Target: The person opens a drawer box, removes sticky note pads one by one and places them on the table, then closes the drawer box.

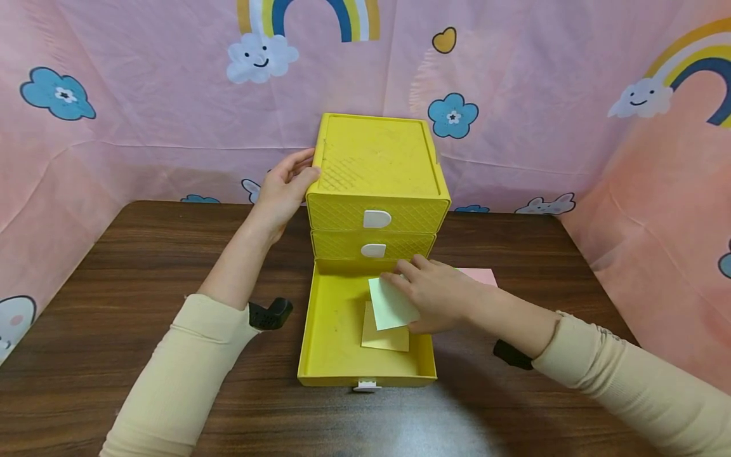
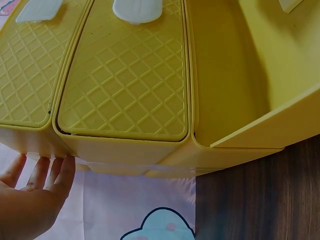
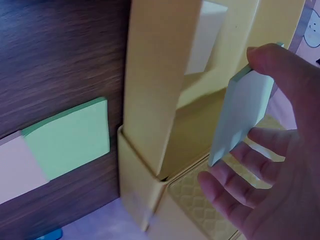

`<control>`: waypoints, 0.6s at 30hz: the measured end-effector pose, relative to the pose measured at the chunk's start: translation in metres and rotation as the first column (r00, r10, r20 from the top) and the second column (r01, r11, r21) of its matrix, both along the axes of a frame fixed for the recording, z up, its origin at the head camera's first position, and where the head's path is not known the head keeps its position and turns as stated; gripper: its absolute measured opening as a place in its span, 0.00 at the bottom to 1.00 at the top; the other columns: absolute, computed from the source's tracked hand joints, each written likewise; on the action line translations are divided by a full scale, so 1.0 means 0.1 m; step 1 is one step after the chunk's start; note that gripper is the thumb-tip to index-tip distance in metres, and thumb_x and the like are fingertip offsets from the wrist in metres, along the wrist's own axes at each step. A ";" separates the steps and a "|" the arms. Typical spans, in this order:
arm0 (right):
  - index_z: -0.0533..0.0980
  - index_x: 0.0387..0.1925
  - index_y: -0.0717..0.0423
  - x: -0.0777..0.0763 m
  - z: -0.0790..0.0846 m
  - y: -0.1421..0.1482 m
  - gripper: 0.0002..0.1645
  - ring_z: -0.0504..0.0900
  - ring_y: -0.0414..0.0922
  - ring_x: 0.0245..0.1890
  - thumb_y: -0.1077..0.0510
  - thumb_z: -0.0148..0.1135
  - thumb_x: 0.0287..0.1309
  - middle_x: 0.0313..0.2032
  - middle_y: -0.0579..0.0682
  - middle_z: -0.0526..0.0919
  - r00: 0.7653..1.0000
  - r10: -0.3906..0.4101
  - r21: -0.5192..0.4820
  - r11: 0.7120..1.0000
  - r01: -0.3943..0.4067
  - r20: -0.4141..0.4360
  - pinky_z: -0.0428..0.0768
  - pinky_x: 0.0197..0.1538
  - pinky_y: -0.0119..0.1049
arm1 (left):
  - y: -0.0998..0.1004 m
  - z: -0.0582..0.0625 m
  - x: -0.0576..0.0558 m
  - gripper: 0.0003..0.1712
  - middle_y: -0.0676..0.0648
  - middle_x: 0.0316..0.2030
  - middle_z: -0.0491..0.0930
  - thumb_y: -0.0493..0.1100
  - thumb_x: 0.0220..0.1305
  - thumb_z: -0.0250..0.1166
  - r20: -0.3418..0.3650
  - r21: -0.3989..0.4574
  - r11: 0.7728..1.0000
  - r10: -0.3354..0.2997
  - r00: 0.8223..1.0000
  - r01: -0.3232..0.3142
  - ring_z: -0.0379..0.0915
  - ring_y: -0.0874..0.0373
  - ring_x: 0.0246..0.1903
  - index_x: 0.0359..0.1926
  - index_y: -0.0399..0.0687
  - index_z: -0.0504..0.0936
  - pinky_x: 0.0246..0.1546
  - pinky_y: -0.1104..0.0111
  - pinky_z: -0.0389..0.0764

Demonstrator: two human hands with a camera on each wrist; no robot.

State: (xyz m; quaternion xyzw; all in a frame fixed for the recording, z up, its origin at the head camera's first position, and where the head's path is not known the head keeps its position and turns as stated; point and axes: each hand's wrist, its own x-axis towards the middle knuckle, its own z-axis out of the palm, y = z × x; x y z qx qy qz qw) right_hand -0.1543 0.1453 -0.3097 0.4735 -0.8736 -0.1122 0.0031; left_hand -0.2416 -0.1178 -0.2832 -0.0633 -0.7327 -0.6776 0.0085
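Observation:
A yellow drawer unit (image 1: 377, 155) stands upright, its bottom drawer (image 1: 334, 324) pulled out toward me. My left hand (image 1: 285, 190) rests against the unit's left side near the top; in the left wrist view its fairly straight fingers (image 2: 40, 172) touch the side wall. With my right hand (image 1: 442, 295) I hold a pale green sticky note pad (image 1: 391, 308) above the open drawer. The right wrist view shows thumb on one edge of this pad (image 3: 245, 110), fingertips on the opposite edge. Under it, a pale yellow sticky note pad (image 1: 385, 341) lies in the drawer.
On the brown table (image 1: 171, 285), right of the drawer, lie a green sticky note pad (image 3: 75, 140) and a pink one (image 3: 20, 167) side by side. Both upper drawers, with white handles (image 1: 377, 219), are closed. A pink patterned cloth (image 1: 171, 114) hangs behind.

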 end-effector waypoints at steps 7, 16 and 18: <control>0.66 0.58 0.59 -0.04 0.03 0.22 0.49 0.71 0.51 0.38 0.39 0.70 0.35 0.44 0.54 0.71 1.000 -0.008 -0.062 0.998 0.007 -0.013 0.77 0.39 0.40 | 0.00 0.01 0.00 0.28 0.47 0.62 0.65 0.46 0.65 0.53 -0.004 0.013 1.000 -0.004 1.000 0.004 0.67 0.56 0.53 0.66 0.54 0.64 0.53 0.64 0.71; 0.66 0.58 0.59 -0.06 0.06 0.48 0.49 0.71 0.50 0.39 0.42 0.72 0.33 0.45 0.54 0.72 0.999 -0.043 -0.111 0.993 0.042 -0.010 0.78 0.38 0.39 | 0.00 0.02 0.00 0.28 0.47 0.63 0.65 0.46 0.65 0.54 0.006 0.002 1.000 -0.002 1.000 0.002 0.67 0.56 0.54 0.66 0.54 0.64 0.55 0.63 0.70; 0.66 0.58 0.59 -0.06 0.06 0.53 0.49 0.71 0.50 0.39 0.43 0.73 0.33 0.45 0.54 0.72 0.998 -0.061 -0.126 0.990 0.060 0.000 0.78 0.38 0.40 | 0.01 0.02 0.00 0.28 0.47 0.63 0.65 0.46 0.65 0.54 0.008 0.003 1.000 -0.001 1.000 0.001 0.67 0.56 0.54 0.66 0.54 0.64 0.55 0.63 0.69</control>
